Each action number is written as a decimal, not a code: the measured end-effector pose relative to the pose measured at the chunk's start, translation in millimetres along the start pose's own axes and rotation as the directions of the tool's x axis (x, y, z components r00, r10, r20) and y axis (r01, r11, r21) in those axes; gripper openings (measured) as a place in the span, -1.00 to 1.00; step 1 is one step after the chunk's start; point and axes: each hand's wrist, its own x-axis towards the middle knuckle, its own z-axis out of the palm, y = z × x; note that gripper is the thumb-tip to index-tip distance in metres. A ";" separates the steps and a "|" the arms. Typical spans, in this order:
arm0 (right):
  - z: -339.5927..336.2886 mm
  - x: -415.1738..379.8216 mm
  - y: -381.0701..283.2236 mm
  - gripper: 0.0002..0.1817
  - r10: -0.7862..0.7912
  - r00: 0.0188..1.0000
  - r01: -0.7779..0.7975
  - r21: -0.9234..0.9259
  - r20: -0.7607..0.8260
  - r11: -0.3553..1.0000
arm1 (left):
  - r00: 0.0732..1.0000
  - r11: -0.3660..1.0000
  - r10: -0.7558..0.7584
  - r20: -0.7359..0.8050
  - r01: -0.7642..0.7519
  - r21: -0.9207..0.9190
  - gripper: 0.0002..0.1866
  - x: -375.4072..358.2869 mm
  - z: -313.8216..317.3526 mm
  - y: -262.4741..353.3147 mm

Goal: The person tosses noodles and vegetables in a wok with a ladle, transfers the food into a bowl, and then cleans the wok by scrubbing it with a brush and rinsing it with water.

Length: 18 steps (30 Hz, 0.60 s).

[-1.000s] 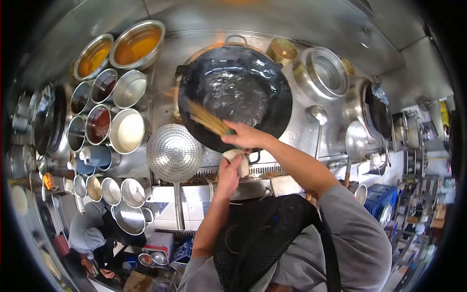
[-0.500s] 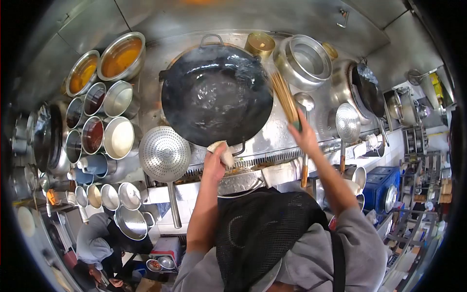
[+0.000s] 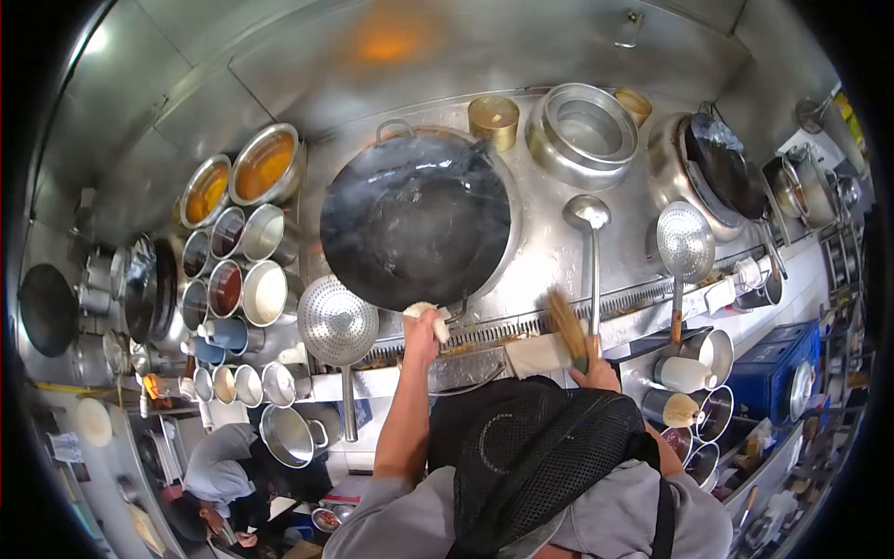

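Observation:
My left hand (image 3: 424,339) is closed around a folded pale cloth (image 3: 440,325) at the near rim of a large black wok (image 3: 414,233). Beside the cloth is the wok's front loop handle (image 3: 459,308). Dark and wet inside, the wok has wisps of steam over it. In my right hand (image 3: 598,375), near the stove's front edge, is a bamboo wok brush (image 3: 564,323), bristles pointing away from me. A steel ladle (image 3: 589,213) lies on the stove top, its handle reaching down to that hand. The brush bristles are somewhat blurred.
Left of the wok lie a perforated strainer (image 3: 339,321), several seasoning pots (image 3: 264,291) and two bowls of orange liquid (image 3: 265,165). To the right are a steel pot (image 3: 583,135), another strainer (image 3: 685,243) and a second wok (image 3: 726,168). A person (image 3: 221,463) bends at lower left.
My right hand has brought the brush from the wok's right side down to the stove's front edge. My left hand keeps the cloth at the wok's near rim. The view has shifted.

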 end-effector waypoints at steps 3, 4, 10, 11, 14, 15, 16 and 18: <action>1.1 16.3 11.0 -0.07 0.034 0.992 -0.040 0.048 0.123 0.998 | 0.995 0.986 0.097 -0.022 -0.093 0.139 -0.60 -14.0 4.4 -0.9; 1.4 25.6 10.8 -0.08 -0.107 0.994 0.102 0.136 0.031 0.985 | 0.987 0.959 0.156 -0.035 -0.143 0.244 -0.63 -19.8 6.0 -2.3; -15.7 107.4 -79.3 -0.14 -0.441 0.889 0.422 0.588 -0.120 0.690 | 0.923 0.761 0.370 -0.103 -0.237 0.604 -0.16 -54.0 45.1 -7.2; -28.5 118.7 -106.1 -0.16 -0.407 0.914 0.278 0.727 0.002 0.628 | 0.923 0.756 0.370 -0.104 -0.234 0.611 -0.16 -54.2 48.1 -10.7; -69.0 134.0 -184.9 -0.15 -0.430 0.871 -0.086 0.936 0.236 0.341 | 0.738 0.345 0.673 0.038 -0.359 0.867 -0.18 -46.8 38.2 -34.3; -74.8 141.0 -200.2 -0.14 -0.461 0.854 -0.097 0.943 0.242 0.317 | 0.742 0.345 0.669 0.038 -0.355 0.869 -0.18 -50.5 40.9 -32.1; -79.1 146.1 -207.9 -0.13 -0.491 0.835 -0.109 0.949 0.249 0.295 | 0.749 0.346 0.657 0.085 -0.400 0.849 -0.19 -57.4 48.0 -24.3; -86.7 151.0 -209.1 -0.11 -0.529 0.805 -0.146 0.954 0.268 0.261 | 0.774 0.390 0.618 0.136 -0.452 0.802 -0.23 -71.6 63.7 -8.6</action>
